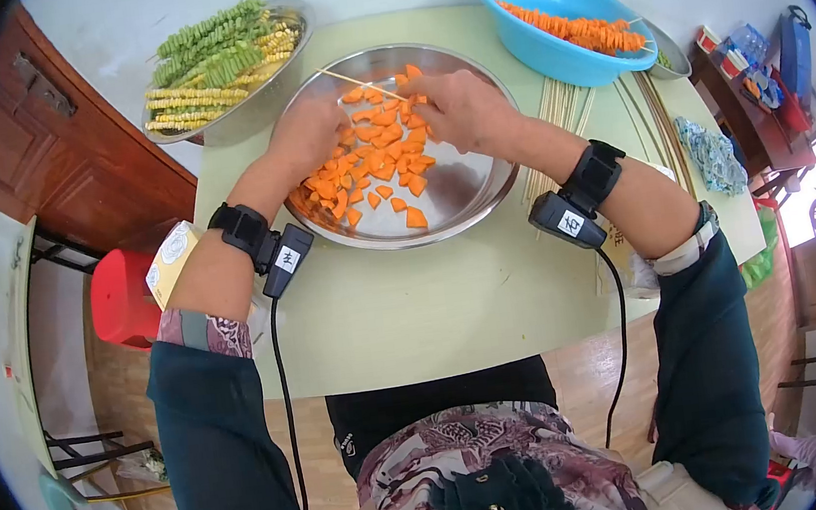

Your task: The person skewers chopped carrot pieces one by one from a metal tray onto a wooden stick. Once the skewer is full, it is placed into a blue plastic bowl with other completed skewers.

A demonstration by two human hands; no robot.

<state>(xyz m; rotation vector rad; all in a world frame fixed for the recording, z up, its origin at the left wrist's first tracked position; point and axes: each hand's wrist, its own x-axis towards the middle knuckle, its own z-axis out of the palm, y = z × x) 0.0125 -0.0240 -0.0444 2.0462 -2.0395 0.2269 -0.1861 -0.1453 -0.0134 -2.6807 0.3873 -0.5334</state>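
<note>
A wide steel basin holds many cut carrot pieces, heaped mostly in its left half. A thin bamboo skewer slants over the far part of the basin, its lower right end meeting the fingers of my right hand. That hand is closed on the skewer, with orange pieces right at its fingertips. At the basin's left side, my left hand is curled low by the carrots. Its fingertips are mostly hidden, and I cannot tell what they hold.
Behind on the left, a metal bowl carries green and yellow vegetable skewers. A blue basin at the back right contains carrot skewers. Bare bamboo sticks and a crumpled patterned cloth lie along the table's right side.
</note>
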